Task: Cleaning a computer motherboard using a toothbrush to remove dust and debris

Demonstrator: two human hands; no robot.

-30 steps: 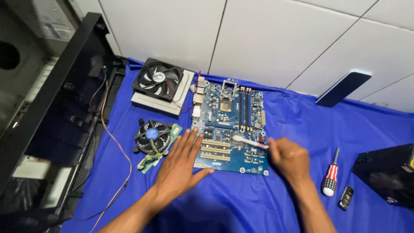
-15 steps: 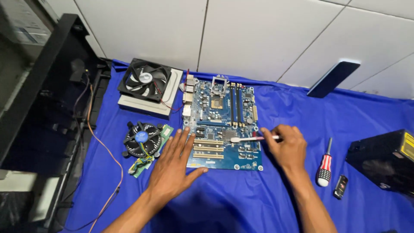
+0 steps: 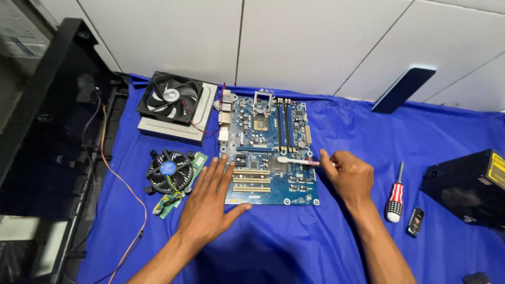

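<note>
The view now sits a touch higher and closer than a second ago; the board point(image 3: 269, 150) itself has not moved on the blue cloth point(image 3: 294, 242). What has changed is the brush point(image 3: 298, 161): its white head was over the lower middle of the board, and it now lies a little further up, just beside the square grey chip at centre. That reads as small sweeping strokes across the board's surface, so the cleaning looks to be mid-way, not starting or ending.

The right hand point(image 3: 348, 174) is closed around the brush handle, pinching it between thumb and fingers at the board's right edge. The left hand point(image 3: 210, 202) is open and flat, fingers spread, pressing on the board's lower left corner and partly on the cloth, holding nothing.

The brush lies nearly level, its long axis running left to right in the frame, head pointing left toward the centre of the board and the pinkish handle end hidden in the right hand. The board sits in the middle of the frame with its long axis running up and down, socket toward the top, white slots toward the bottom.

Left of the board lies a round cooler point(image 3: 169, 172); upper left, a black fan point(image 3: 171, 99) rests on a grey drive. At right lies a screwdriver point(image 3: 395, 195).
</note>
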